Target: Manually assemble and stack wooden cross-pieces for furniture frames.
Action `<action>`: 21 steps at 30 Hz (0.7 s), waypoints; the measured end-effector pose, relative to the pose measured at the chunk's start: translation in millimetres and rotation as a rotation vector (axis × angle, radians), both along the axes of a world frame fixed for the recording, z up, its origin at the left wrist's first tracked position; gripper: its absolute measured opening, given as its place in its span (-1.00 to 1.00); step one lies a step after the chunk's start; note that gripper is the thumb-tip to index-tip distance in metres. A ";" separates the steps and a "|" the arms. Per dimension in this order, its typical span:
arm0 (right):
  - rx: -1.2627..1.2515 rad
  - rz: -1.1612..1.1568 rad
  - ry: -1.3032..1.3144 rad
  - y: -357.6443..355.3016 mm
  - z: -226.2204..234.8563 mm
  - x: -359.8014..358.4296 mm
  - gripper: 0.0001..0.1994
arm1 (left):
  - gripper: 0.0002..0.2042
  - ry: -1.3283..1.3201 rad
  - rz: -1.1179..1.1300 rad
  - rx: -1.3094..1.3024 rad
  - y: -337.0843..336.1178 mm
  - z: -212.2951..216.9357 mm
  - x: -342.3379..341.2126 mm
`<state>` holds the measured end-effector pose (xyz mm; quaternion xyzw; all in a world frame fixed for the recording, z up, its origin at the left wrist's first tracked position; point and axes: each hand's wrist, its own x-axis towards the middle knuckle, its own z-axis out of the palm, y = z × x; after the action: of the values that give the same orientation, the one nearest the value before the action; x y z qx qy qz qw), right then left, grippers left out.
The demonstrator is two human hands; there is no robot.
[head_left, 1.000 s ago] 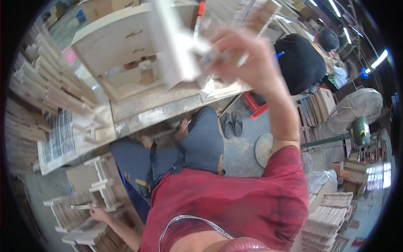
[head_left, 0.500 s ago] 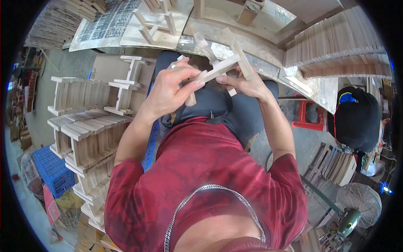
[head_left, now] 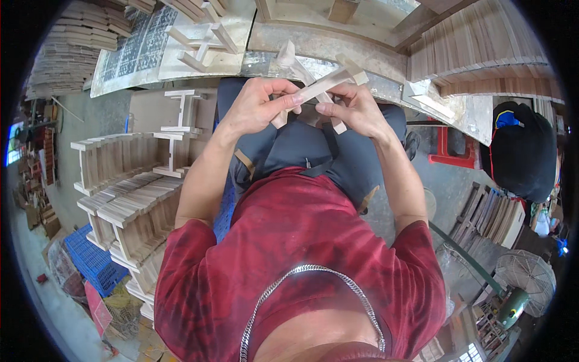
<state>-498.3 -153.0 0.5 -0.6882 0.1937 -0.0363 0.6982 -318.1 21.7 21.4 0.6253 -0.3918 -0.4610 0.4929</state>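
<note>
Above my lap I hold a small pale wooden frame [head_left: 319, 86] of crossed bars with short end pieces. My left hand [head_left: 253, 110] is closed on the near left part of it, thumb on top of a bar. The fingers of my right hand [head_left: 357, 113] wrap the right part, thumb pressed near the crossing. Some fingertips are hidden behind the bars. Beyond my hands, a similar wooden frame [head_left: 208, 43] lies on the workbench [head_left: 274, 37], to the left.
Stacked H-shaped wooden frames [head_left: 120, 155] stand at my left, above a blue plastic crate [head_left: 93, 256]. Rows of wooden slats [head_left: 482, 48] fill the bench's far right. A red stool [head_left: 449, 148], a black bag-like bundle [head_left: 523, 154] and a fan [head_left: 523, 280] are on the right.
The wooden frame has tilted in my hands, and its right end piece now sits lower. My left hand has shifted slightly right and up along it. The whole view has turned a little.
</note>
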 end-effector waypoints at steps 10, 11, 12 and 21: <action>0.075 0.026 -0.082 -0.6 8.4 29.1 -0.67 | -0.77 0.120 0.097 -0.067 5.9 -10.1 17.7; 0.075 0.017 -0.091 0.4 7.7 30.4 -0.68 | -0.77 0.042 0.116 -0.067 6.0 -10.6 17.7; 0.074 0.008 -0.099 1.2 7.0 31.0 -0.69 | -0.77 0.041 0.109 -0.067 4.6 -11.5 21.4; 0.163 -0.040 -0.044 -10.6 -3.3 24.5 -0.72 | -0.76 0.205 0.033 -0.026 -6.2 -5.7 15.5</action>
<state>-473.8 -163.7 -2.9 -0.6241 0.1941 -0.0494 0.7553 -302.6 15.5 15.7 0.5746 -0.3348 -0.5092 0.5463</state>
